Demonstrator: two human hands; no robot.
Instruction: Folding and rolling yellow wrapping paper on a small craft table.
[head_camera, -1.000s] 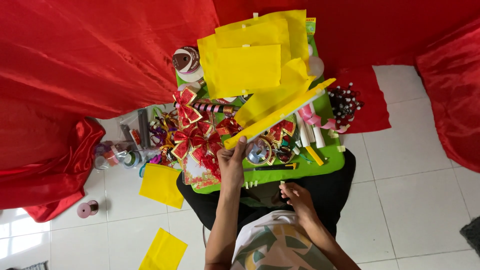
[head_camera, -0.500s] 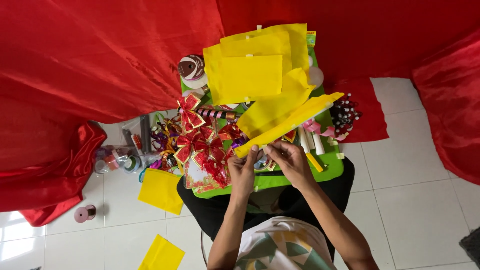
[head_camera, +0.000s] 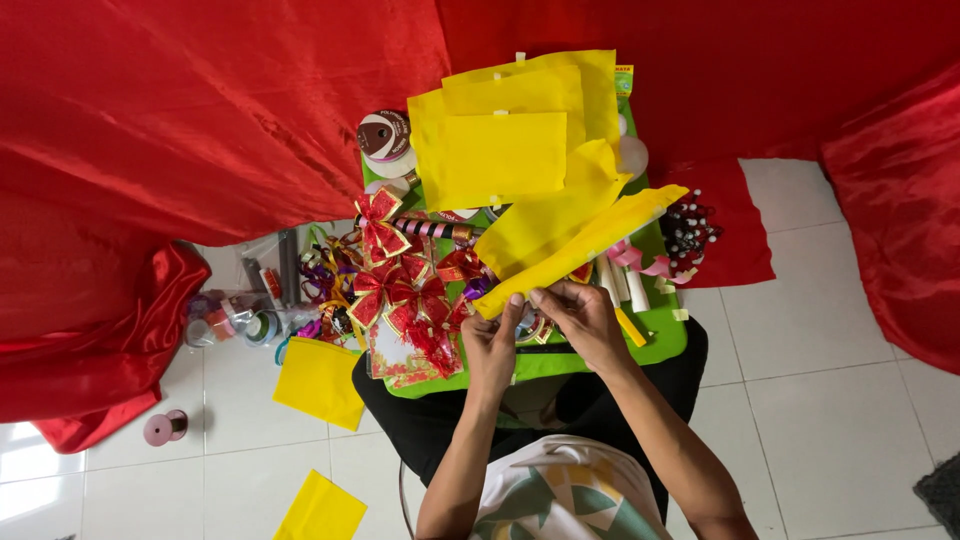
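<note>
Both hands meet over a green tray (head_camera: 600, 355) on my lap. My left hand (head_camera: 492, 345) and my right hand (head_camera: 583, 317) pinch the near end of a long folded yellow paper strip (head_camera: 590, 245) that slants up to the right. Behind it lies a stack of yellow sheets (head_camera: 505, 150). Red and gold ribbon bows (head_camera: 395, 285) crowd the tray's left part, just left of my left hand.
Red satin cloth (head_camera: 180, 120) covers the floor at the top, left and right. Ribbon spools (head_camera: 385, 140), white sticks (head_camera: 612, 280), a cluster of small dark beads (head_camera: 685, 228) and pink ribbon sit around the tray. Yellow sheets (head_camera: 318, 380) and a pink spool (head_camera: 160, 428) lie on white tiles.
My right hand came up from my lap to join the left on the strip's near end. The strip now lies lower and closer to me.
</note>
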